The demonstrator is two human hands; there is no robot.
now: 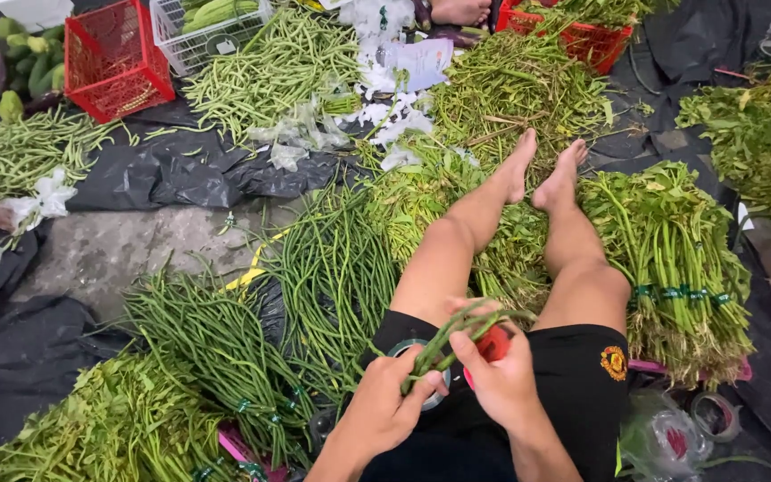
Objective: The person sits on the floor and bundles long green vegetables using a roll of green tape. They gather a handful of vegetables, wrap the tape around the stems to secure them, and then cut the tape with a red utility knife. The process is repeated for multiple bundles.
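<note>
I sit on the ground with my bare legs stretched out over piles of greens. My left hand (384, 406) grips a small bunch of long green beans (457, 332) near its lower end, over a roll of tape (421, 353) resting on my lap. My right hand (501, 379) is closed around the same bunch higher up and holds a red tape dispenser (493, 343) against it. The beans slant up to the right across my thighs.
Tied bundles of long beans (225, 357) and leafy stalks (680, 259) lie on both sides of my legs. Loose green beans (269, 71), red baskets (113, 58), a white basket (198, 36) and black plastic sheeting (180, 170) lie farther off. Another person's foot (461, 11) shows at the top.
</note>
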